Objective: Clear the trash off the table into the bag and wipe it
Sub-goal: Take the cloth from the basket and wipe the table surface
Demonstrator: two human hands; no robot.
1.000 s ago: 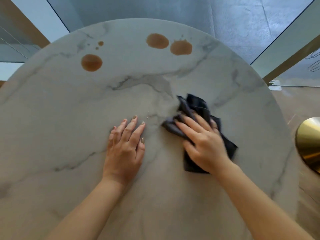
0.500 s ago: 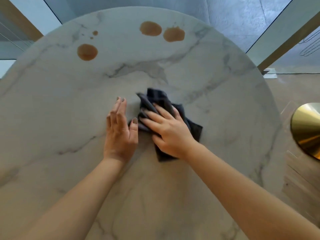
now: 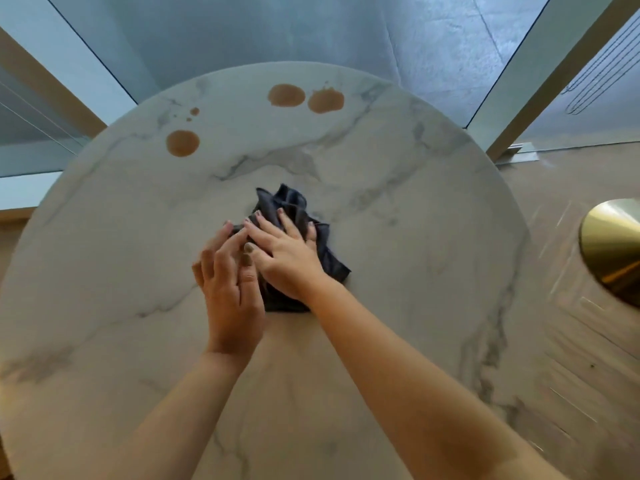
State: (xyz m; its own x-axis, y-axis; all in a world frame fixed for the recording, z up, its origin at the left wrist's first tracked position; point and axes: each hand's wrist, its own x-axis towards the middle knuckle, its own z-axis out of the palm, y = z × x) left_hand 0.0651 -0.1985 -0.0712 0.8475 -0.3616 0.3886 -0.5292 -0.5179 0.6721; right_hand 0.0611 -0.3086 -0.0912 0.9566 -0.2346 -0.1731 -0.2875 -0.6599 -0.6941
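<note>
- Looks like home or café dining corner
- Round marble-look table, brown spill marks
- Glass panels, wood floor, brass round base

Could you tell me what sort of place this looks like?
Probably a café or lounge: a round marble-look table with brown spills, glass wall panels behind it, and a brass-coloured round base on the wood floor.

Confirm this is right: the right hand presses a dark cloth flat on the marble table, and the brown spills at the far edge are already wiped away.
Not quite. The head view shows the right hand pressing the dark cloth on the marble table, but the brown spills at the far edge are still there, unwiped; the cloth lies nearer the middle, short of them.
</note>
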